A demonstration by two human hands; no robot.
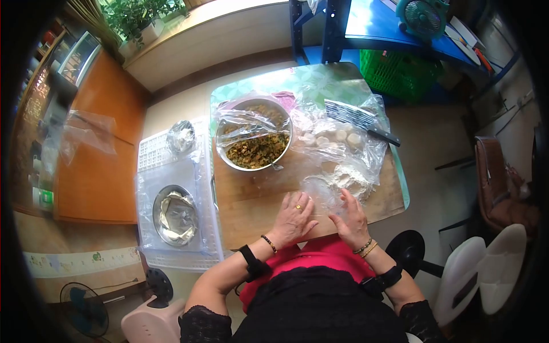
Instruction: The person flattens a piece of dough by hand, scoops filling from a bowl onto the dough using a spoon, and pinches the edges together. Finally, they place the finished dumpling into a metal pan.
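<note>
My left hand lies palm down near the front of the wooden board, fingers extended. To its right, my right hand is turned on its side, with the thumb apart from the fingers. Between and just beyond my fingertips is a thin, clear patch, apparently plastic film; whether I touch it is hard to tell. A heap of white flour sits beyond my right fingers. Farther back, pale round dough pieces rest under clear plastic. A metal bowl of chopped filling stands at the board's back left, partly covered with plastic.
A knife with a black handle lies behind the dough pieces. On the left, a white plastic rack bears a plastic-lined round metal pan and a small plastic-covered bowl. A green basket stands beyond the table's far right.
</note>
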